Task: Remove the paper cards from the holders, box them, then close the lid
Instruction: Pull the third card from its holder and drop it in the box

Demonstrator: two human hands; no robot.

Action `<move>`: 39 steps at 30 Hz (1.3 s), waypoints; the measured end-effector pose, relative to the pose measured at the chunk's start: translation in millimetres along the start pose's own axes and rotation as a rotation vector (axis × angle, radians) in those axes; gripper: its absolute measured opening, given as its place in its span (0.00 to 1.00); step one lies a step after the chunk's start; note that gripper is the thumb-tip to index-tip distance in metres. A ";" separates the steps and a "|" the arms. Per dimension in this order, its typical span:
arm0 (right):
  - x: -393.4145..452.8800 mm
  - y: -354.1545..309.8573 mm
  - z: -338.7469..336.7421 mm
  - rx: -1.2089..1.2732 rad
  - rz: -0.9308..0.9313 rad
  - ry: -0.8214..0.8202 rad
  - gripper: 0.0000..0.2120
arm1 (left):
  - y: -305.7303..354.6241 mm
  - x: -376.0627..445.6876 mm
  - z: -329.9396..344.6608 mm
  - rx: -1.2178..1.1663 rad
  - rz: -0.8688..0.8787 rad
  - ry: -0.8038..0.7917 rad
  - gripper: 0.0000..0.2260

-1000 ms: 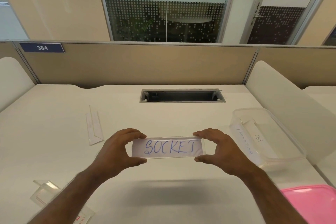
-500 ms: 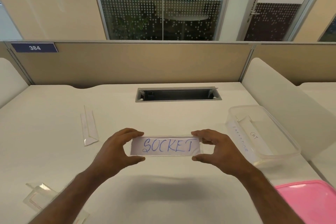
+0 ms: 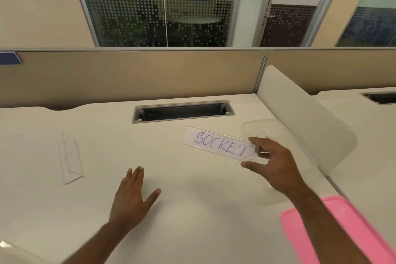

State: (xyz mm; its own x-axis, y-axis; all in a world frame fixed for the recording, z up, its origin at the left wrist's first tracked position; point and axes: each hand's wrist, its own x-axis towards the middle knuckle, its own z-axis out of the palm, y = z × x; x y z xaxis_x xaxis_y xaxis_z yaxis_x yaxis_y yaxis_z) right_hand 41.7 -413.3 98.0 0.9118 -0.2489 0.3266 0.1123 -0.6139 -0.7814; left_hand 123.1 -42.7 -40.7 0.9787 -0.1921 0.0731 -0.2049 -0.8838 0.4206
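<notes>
My right hand pinches the right end of a clear holder with the "SOCKET" paper card inside it, held above the white desk and tilted down to the right. My left hand hovers over the desk with fingers spread and holds nothing. The clear plastic box stands behind my right hand, mostly hidden and blurred. Its pink lid lies at the front right. Another clear holder lies flat at the left.
A cable slot is cut into the desk at the back. A white divider panel rises on the right, a beige partition behind. More clear plastic shows at the bottom left corner.
My left hand has let go of the SOCKET holder and dropped toward the desk. My right hand alone has carried the holder right, toward the box. The view has turned right.
</notes>
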 end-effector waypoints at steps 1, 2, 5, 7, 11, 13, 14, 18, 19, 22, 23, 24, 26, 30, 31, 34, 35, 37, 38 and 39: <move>1.5 2.9 -7.0 -0.029 0.000 0.029 0.31 | 1.5 1.0 7.6 0.024 0.010 -0.020 0.42; 3.0 5.5 -13.7 -0.061 0.000 0.063 0.31 | 3.1 1.6 14.1 0.038 0.012 -0.036 0.42; 6.5 14.7 -31.3 -0.141 0.018 0.182 0.31 | 8.6 3.5 29.0 0.053 -0.006 -0.080 0.41; 7.7 21.8 -41.7 -0.203 0.035 0.254 0.31 | 9.5 4.3 35.2 0.090 -0.008 -0.091 0.41; 9.3 37.6 -58.0 -0.316 0.100 0.355 0.31 | 5.2 6.0 38.8 0.132 0.007 -0.087 0.41; 8.2 45.7 -63.2 -0.382 0.119 0.389 0.31 | 4.1 6.3 39.5 0.149 0.012 -0.083 0.41; 7.3 49.7 -64.5 -0.430 0.120 0.399 0.31 | 4.0 6.5 39.8 0.158 0.012 -0.086 0.41; 7.1 61.3 -63.5 -0.581 0.147 0.375 0.30 | 3.2 7.1 41.6 0.177 0.008 -0.091 0.41; 7.9 63.1 -61.3 -0.603 0.151 0.363 0.29 | 2.6 7.5 41.9 0.178 0.009 -0.092 0.41; 11.0 66.8 -51.9 -0.638 0.159 0.325 0.26 | 1.4 7.8 43.1 0.178 0.008 -0.093 0.42; 12.4 67.8 -48.4 -0.638 0.171 0.309 0.25 | 1.1 7.7 43.6 0.182 0.007 -0.094 0.43; 13.9 69.0 -44.8 -0.635 0.190 0.285 0.24 | 1.0 7.7 43.9 0.188 0.007 -0.094 0.44; 16.8 71.6 -36.9 -0.650 0.242 0.211 0.23 | 0.6 8.1 44.3 0.193 0.009 -0.093 0.44; 25.1 78.7 -25.0 -0.801 0.383 0.013 0.26 | 0.6 8.4 43.7 0.193 0.007 -0.092 0.43; 28.2 81.0 -23.8 -0.797 0.433 -0.030 0.27 | 0.9 8.2 43.6 0.196 0.008 -0.092 0.42; 34.9 88.9 -21.4 -0.733 0.523 -0.136 0.28 | 1.5 7.8 42.7 0.193 0.007 -0.095 0.41; 36.4 91.1 -20.7 -0.711 0.532 -0.158 0.26 | 1.5 7.5 42.6 0.194 0.008 -0.097 0.41; 39.0 94.0 -20.2 -0.686 0.542 -0.207 0.21 | 1.1 7.4 42.6 0.195 0.009 -0.098 0.40; 40.0 95.0 -20.0 -0.688 0.545 -0.236 0.18 | 1.0 7.3 42.6 0.192 0.008 -0.099 0.40; 40.6 96.0 -20.3 -0.693 0.548 -0.256 0.17 | 1.1 7.6 42.5 0.189 0.007 -0.099 0.41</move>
State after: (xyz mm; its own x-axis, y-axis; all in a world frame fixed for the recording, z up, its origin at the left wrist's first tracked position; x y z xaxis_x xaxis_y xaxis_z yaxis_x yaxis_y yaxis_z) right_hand 81.5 -497.6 47.0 0.8365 -0.5149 -0.1877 -0.5479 -0.7911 -0.2720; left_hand 129.7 -63.3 -78.1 0.9726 -0.2316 -0.0179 -0.2206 -0.9448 0.2423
